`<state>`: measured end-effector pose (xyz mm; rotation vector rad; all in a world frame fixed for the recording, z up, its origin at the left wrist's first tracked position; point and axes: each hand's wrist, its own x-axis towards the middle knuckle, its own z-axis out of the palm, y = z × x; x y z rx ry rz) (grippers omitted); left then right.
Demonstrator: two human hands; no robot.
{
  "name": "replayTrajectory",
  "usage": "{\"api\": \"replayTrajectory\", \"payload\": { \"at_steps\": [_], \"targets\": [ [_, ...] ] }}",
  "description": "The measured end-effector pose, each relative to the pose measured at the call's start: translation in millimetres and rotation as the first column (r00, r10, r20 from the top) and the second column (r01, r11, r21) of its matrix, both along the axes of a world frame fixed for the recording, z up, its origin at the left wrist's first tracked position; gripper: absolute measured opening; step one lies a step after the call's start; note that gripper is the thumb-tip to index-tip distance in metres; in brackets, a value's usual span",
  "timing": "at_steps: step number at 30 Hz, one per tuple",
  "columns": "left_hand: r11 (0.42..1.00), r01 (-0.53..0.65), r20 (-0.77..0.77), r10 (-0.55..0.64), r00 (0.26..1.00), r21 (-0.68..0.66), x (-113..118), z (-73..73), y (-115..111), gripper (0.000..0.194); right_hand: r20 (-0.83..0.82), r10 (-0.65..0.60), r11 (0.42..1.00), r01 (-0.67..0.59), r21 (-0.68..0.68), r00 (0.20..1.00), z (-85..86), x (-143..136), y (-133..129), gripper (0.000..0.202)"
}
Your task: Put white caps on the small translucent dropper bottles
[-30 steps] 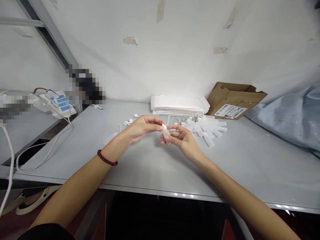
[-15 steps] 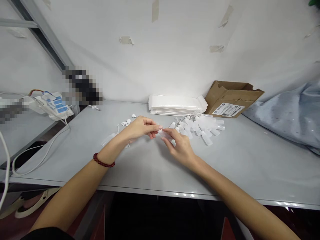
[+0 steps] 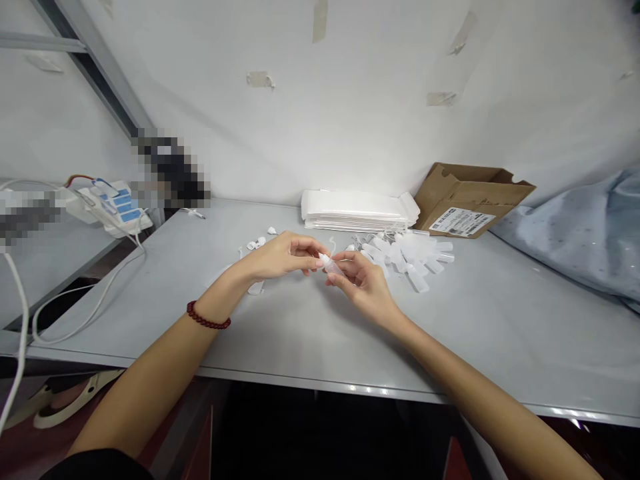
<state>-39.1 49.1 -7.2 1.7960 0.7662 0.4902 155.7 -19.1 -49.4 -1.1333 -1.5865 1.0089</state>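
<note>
A small translucent plastic dropper bottle (image 3: pixel 332 265) with a white tip is held above the table between my two hands. My right hand (image 3: pixel 364 283) has its thumb and fingers closed round the bottle's body. At the tip end, the fingers of my left hand (image 3: pixel 287 257) are pinched on the white cap (image 3: pixel 323 259). A thin pale strip (image 3: pixel 333 245) sticks up beside the cap. To the right lies a pile of similar translucent bottles (image 3: pixel 415 253). Several small white caps (image 3: pixel 257 243) lie behind my left hand, and another translucent piece (image 3: pixel 256 288) rests under its wrist.
A stack of flat white packages (image 3: pixel 357 210) stands against the wall, beside an open cardboard box (image 3: pixel 473 200). Bluish-grey fabric (image 3: pixel 575 233) covers the right back. Power strip (image 3: pixel 120 207) and white cables (image 3: pixel 95 320) occupy the left side. The table's front edge (image 3: pixel 320 387) is close.
The bottle has tilted so that its tip and the thin strip now show. My right fingers have wrapped further round its body. The whole view has shifted slightly.
</note>
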Motion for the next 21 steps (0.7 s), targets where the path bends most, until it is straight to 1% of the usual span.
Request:
{"api": "replayTrajectory", "payload": {
  "at_steps": [2,5,9,12,15,17,19,21],
  "targets": [
    [1.000,0.003,0.009,-0.003,1.000,-0.001,-0.2,0.4,0.2,0.023,0.020,-0.004,0.999,0.003,0.033,1.000,0.0,-0.8,-0.2,0.022],
    [1.000,-0.022,0.018,0.022,1.000,-0.012,1.9,1.5,-1.1,0.026,0.099,-0.043,0.987,0.027,0.160,0.994,-3.3,-1.5,0.0,0.020],
    [0.993,-0.100,0.006,0.101,0.995,-0.056,4.8,1.4,-2.8,0.029,0.236,-0.150,0.924,0.050,0.380,0.960,-9.5,-0.6,1.3,0.019],
    [0.992,-0.099,-0.016,0.098,0.995,-0.074,4.3,1.7,-2.9,0.029,0.296,-0.166,0.904,0.025,0.426,0.941,-12.7,0.8,2.0,0.019],
    [0.998,-0.060,-0.051,0.059,0.997,-0.017,1.7,2.7,-2.1,0.027,0.298,-0.133,0.922,0.008,0.386,0.945,-12.5,1.4,1.8,0.020],
    [0.999,-0.033,-0.064,0.036,0.997,0.039,-0.4,2.5,-0.8,0.026,0.248,-0.090,0.950,0.008,0.312,0.965,-10.1,1.3,1.4,0.020],
    [0.997,-0.015,-0.071,0.020,0.997,0.073,-2.0,1.6,0.6,0.027,0.150,-0.026,0.984,-0.001,0.177,0.988,-6.1,0.8,1.0,0.021],
    [0.996,-0.005,-0.075,0.012,0.997,0.085,-2.6,0.6,1.3,0.027,0.012,0.038,0.999,-0.039,0.011,0.999,-2.1,0.2,0.9,0.023]
  ]
}}
